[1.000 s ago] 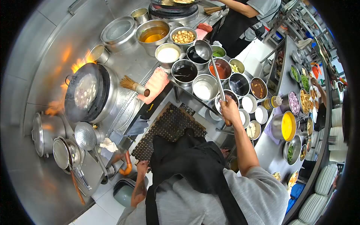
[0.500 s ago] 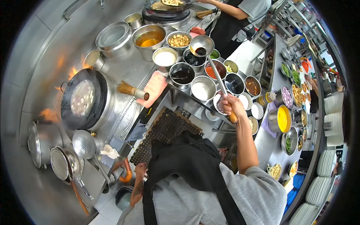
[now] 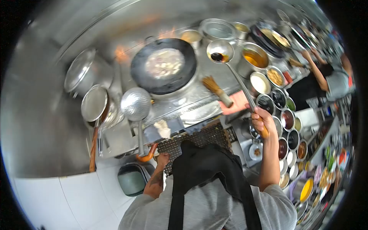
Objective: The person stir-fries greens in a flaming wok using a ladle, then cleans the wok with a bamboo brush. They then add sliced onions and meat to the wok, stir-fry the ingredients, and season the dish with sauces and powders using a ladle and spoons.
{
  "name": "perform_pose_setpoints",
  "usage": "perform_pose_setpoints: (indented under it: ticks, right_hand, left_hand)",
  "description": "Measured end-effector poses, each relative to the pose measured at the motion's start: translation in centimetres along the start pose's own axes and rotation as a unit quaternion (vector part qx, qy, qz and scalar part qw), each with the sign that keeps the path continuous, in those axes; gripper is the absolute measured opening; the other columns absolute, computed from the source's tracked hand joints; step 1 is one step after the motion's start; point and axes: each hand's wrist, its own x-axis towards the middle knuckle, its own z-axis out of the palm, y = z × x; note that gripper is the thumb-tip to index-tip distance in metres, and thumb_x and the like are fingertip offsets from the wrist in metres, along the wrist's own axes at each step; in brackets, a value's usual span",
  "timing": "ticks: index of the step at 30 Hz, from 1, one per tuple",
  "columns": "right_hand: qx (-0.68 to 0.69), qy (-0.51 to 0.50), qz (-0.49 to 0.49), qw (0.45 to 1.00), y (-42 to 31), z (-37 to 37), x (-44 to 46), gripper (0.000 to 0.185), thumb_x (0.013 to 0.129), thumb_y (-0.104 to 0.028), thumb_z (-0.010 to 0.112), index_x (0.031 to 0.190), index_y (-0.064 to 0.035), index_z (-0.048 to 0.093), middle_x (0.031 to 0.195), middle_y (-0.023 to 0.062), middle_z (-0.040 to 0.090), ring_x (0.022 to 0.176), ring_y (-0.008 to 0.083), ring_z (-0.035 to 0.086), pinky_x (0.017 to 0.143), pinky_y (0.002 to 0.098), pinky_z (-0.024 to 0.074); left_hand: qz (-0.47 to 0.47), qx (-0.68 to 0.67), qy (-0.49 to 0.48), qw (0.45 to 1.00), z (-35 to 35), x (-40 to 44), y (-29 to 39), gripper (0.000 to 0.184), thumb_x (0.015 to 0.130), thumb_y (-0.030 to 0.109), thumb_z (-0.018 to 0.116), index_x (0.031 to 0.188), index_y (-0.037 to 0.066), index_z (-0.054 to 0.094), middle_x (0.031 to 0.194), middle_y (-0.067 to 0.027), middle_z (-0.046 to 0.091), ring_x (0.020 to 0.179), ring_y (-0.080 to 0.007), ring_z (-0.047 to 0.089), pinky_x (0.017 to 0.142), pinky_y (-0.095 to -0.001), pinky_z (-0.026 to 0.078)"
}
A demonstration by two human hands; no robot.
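Note:
My right hand (image 3: 264,122) is closed around the wooden handle of a long ladle (image 3: 238,76). Dark sauce and a little reddish liquid lie in the ladle's bowl, which hangs to the right of a black wok (image 3: 138,69). Pale, steaming pieces of food (image 3: 165,63) cover the wok's middle, and flames rise behind its rim. Low at the counter's front edge, my left hand (image 3: 163,158) is beside a curved orange-brown handle (image 3: 147,154). Its fingers are too small and hidden to make out.
A bamboo brush (image 3: 217,91) and pink cloth (image 3: 234,102) lie right of the wok. A perforated skimmer (image 3: 135,104) and a strainer (image 3: 94,104) rest at the front left. Several sauce pots, including a white-filled one (image 3: 260,83), stand right. Another person (image 3: 326,82) works beyond.
The view has turned left toward the wok. My right hand has carried the ladle with its sauce away from above the sauce pots to beside the wok.

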Motion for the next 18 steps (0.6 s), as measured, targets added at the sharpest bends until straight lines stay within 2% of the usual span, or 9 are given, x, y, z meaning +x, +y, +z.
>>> perform_pose_setpoints:
  ticks: [2,4,6,9,11,12,13,16,18]
  right_hand:
    - [-0.136,-0.009,0.004,0.991,0.6,3.5,5.2,0.029,0.098,-0.019,0.051,0.118,0.0017,0.051,0.068,-0.0013,0.046,0.042,0.0030,0.038,0.032,0.0180,0.0298]
    - [-0.349,0.002,-0.033,0.937,1.9,8.0,10.1,0.020,0.096,-0.018,0.053,0.104,0.0003,0.053,0.068,-0.0001,0.049,0.043,0.0062,0.042,0.034,0.0220,0.0326]
    - [-0.518,-0.011,-0.084,0.851,3.3,10.9,15.7,0.018,0.095,-0.018,0.054,0.097,0.0005,0.054,0.066,0.0018,0.052,0.044,0.0100,0.047,0.037,0.0262,0.0369]
    - [-0.670,0.036,-0.251,0.697,8.8,13.2,24.1,0.019,0.094,-0.017,0.054,0.093,0.0023,0.057,0.059,0.0034,0.053,0.045,0.0137,0.052,0.041,0.0300,0.0423]
    - [-0.641,0.017,-0.146,0.753,11.0,15.7,24.9,0.022,0.092,-0.017,0.055,0.093,0.0051,0.057,0.061,0.0074,0.055,0.047,0.0160,0.055,0.042,0.0329,0.0445]
    - [-0.589,-0.032,-0.118,0.799,12.2,14.5,26.8,0.025,0.091,-0.017,0.057,0.094,0.0080,0.057,0.063,0.0127,0.057,0.048,0.0179,0.057,0.044,0.0355,0.0462]
    - [-0.548,-0.051,-0.055,0.833,11.8,15.3,26.0,0.027,0.091,-0.018,0.057,0.099,0.0087,0.058,0.063,0.0130,0.057,0.047,0.0183,0.057,0.044,0.0358,0.0462]
    - [-0.637,-0.068,-0.164,0.750,11.6,15.2,23.3,0.024,0.093,-0.018,0.056,0.102,0.0047,0.060,0.061,0.0058,0.053,0.045,0.0148,0.052,0.040,0.0319,0.0428]
    - [-0.673,-0.045,-0.400,0.620,12.7,12.6,24.2,0.032,0.093,-0.019,0.057,0.116,0.0036,0.057,0.063,0.0037,0.053,0.043,0.0147,0.050,0.039,0.0319,0.0418]
  left_hand:
    - [0.349,0.297,0.090,0.884,-0.9,1.0,-4.9,0.020,0.087,0.025,0.063,0.092,0.006,0.069,0.078,-0.0116,0.068,0.064,-0.0259,0.066,0.064,-0.0356,0.053]
    - [0.261,0.133,0.124,0.948,-0.9,-0.8,-9.0,0.022,0.087,0.028,0.062,0.093,0.008,0.070,0.076,-0.0120,0.068,0.065,-0.0267,0.067,0.067,-0.0364,0.053]
    - [-0.075,-0.084,0.112,0.987,-1.9,-3.4,-9.1,0.026,0.088,0.033,0.060,0.087,0.010,0.072,0.065,-0.0131,0.067,0.064,-0.0256,0.068,0.067,-0.0373,0.054]
    - [0.068,0.064,0.159,0.983,-1.2,-7.0,-15.4,0.023,0.082,0.031,0.064,0.083,0.009,0.067,0.063,-0.0088,0.064,0.060,-0.0254,0.065,0.055,-0.0390,0.050]
    - [0.037,0.318,0.073,0.944,-1.5,-10.8,-14.8,0.022,0.074,0.026,0.069,0.085,0.009,0.060,0.065,-0.0076,0.062,0.059,-0.0283,0.062,0.053,-0.0432,0.048]
    - [0.176,0.307,0.189,0.916,-0.4,-13.8,-15.9,0.018,0.076,0.024,0.066,0.086,0.010,0.060,0.066,-0.0078,0.063,0.063,-0.0277,0.064,0.056,-0.0438,0.050]
    - [0.138,0.236,0.183,0.944,0.5,-15.4,-15.2,0.018,0.079,0.024,0.062,0.090,0.011,0.064,0.070,-0.0090,0.066,0.070,-0.0278,0.066,0.060,-0.0448,0.052]
    - [0.080,0.349,0.061,0.932,3.1,-13.4,-16.7,0.020,0.081,0.024,0.058,0.094,0.012,0.068,0.077,-0.0088,0.069,0.075,-0.0297,0.068,0.064,-0.0451,0.054]
    - [0.064,0.309,0.024,0.949,3.0,-13.1,-15.5,0.020,0.082,0.023,0.057,0.094,0.012,0.069,0.079,-0.0094,0.069,0.077,-0.0304,0.068,0.064,-0.0457,0.054]
